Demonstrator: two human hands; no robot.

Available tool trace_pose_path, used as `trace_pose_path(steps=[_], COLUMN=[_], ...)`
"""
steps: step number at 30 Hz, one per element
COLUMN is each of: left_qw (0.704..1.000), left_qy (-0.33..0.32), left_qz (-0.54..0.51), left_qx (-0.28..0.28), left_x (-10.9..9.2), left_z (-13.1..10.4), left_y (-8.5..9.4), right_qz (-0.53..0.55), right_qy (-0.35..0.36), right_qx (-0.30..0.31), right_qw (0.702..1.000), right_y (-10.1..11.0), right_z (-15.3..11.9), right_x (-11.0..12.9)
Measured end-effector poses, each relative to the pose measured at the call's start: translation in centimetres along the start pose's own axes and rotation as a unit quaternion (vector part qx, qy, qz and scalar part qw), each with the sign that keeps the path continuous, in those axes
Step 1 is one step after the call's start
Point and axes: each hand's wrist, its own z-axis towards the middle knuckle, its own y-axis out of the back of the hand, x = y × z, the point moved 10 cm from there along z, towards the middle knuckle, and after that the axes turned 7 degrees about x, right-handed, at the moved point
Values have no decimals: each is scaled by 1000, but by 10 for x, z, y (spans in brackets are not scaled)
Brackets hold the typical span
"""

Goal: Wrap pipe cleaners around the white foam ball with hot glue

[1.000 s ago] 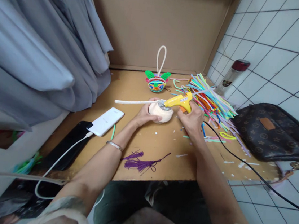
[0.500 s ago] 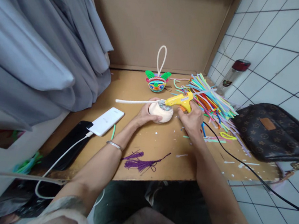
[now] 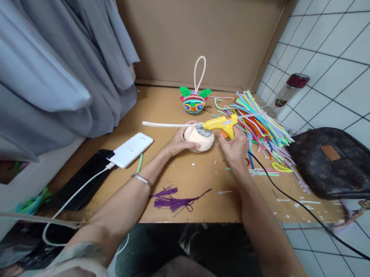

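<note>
My left hand [image 3: 180, 142] is closed around a cream, rounded, bowl-like piece [image 3: 199, 141] with a greyish opening at its top. A white fuzzy stem [image 3: 162, 125] sticks out leftward from that piece. In my right hand [image 3: 235, 147] is a yellow glue gun [image 3: 221, 123], its nozzle at the upper rim of the cream piece; whether the tip touches is too small to tell. Behind them sits a colourful animal-head ornament [image 3: 194, 102] with green ears and a white loop. Purple tassels [image 3: 174, 201] lie near the table's front edge.
Many coloured pipe cleaners [image 3: 261, 121] are heaped at the back right, beside a brown patterned bag [image 3: 340, 164] and a red-capped bottle [image 3: 288, 95]. On the left are a white power bank [image 3: 132, 150] with a cable and a black phone-like slab [image 3: 81, 184]. A black cord [image 3: 286, 193] trails right.
My right hand and the glue gun have shifted slightly left, the nozzle moving along the rim of the cream piece. My left hand holds nearly still.
</note>
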Motion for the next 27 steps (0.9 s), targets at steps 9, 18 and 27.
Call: trace_pose_path(steps=[9,18,27], left_qw=[1000,1000,1000], left_qy=[-4,7,5], left_qz=[1,-1,-10], left_qx=[5,3,4], left_x=[-1,2,1], left_z=[0,-1,0], left_y=[0,0,0], right_qz=[7,-4,-13], right_qy=[-2,-10,-7], right_qx=[-17,-17,-16], right_qw=[1000,1000,1000], right_y=[2,4,5], right_z=[-1,-1,-1], right_x=[-1,-1,0])
